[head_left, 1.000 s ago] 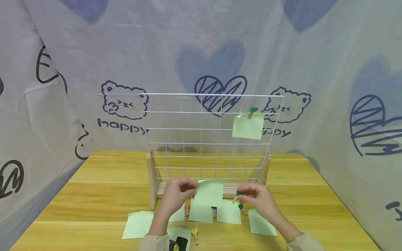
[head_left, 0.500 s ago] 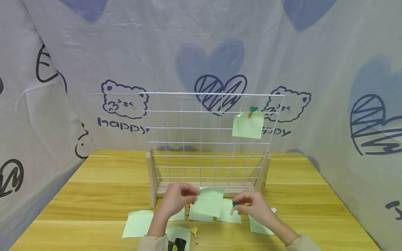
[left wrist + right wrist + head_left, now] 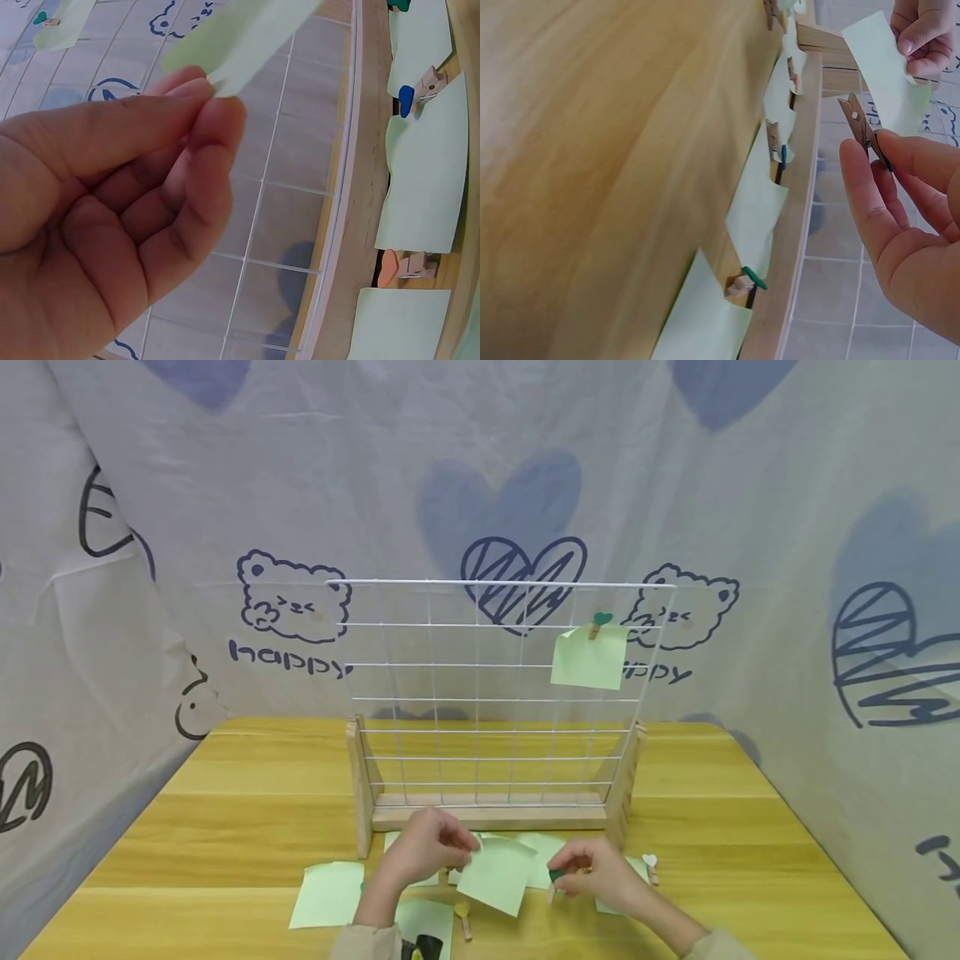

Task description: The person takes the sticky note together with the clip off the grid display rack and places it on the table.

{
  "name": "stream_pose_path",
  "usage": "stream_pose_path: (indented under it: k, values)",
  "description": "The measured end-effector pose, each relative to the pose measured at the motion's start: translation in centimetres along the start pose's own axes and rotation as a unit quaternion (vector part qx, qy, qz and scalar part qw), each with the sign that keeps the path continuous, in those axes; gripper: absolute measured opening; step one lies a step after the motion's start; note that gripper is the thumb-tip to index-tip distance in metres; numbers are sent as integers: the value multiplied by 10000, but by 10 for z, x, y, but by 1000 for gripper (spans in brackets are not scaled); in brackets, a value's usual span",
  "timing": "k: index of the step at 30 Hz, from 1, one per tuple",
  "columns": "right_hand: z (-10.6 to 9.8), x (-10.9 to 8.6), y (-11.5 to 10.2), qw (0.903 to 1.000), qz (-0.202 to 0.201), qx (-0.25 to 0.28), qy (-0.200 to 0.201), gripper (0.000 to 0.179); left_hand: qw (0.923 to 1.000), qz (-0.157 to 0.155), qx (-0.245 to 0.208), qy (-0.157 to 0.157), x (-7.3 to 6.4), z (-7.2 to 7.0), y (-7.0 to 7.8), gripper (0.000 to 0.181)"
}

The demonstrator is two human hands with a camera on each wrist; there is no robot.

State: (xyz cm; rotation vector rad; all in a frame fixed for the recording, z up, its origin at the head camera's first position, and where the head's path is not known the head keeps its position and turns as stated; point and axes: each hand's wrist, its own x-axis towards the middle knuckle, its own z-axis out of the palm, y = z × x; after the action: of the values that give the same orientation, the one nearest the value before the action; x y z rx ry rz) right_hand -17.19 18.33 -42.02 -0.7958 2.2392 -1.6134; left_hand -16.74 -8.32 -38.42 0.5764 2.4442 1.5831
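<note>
My left hand pinches a pale green sticky note by its left edge, between thumb and index finger. In the left wrist view the note stands out from the fingertips, above the table. To its right, my right hand pinches a small wooden clothespin with a dark green heart on it. The clothespin's jaw end points toward the note, with a gap between them. Behind both hands stands a white wire grid. Another green note hangs at its upper right under a clothespin with a green heart.
More green notes lie along the front of the grid's wooden base. Between them are clothespins with coloured hearts, such as a blue one and an orange one. A yellow-heart clothespin lies nearer the front.
Both hands have come down and nearer the front edge with the note and the clothespin. The note has tilted, and the right hand has moved left toward it.
</note>
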Motion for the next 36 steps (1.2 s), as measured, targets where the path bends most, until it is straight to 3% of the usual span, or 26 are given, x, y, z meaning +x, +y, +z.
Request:
stream_pose_path:
  k: [6, 11, 16, 22, 29, 36]
  values:
    - [0, -2, 4, 9993, 220, -264, -132, 14, 9987, -74, -138, -487, -1, 7, -3, 8]
    - [-1, -3, 10, 9984, 272, -388, -325, 12, 9971, -258, -274, -663, 0, 14, -4, 9]
    - [0, -4, 16, 9968, 319, -562, -473, 10, 9967, -342, -166, -724, 1, 20, -5, 11]
    - [2, -7, 20, 9934, 714, -593, -673, 14, 9961, -422, 126, -765, 2, 27, -7, 14]
    - [2, -10, 22, 9908, 931, -680, -706, 17, 9951, -582, 109, -791, 2, 39, -8, 15]
    - [1, -10, 22, 9896, 1159, -430, -736, 16, 9933, -837, 99, -785, 3, 46, -8, 17]
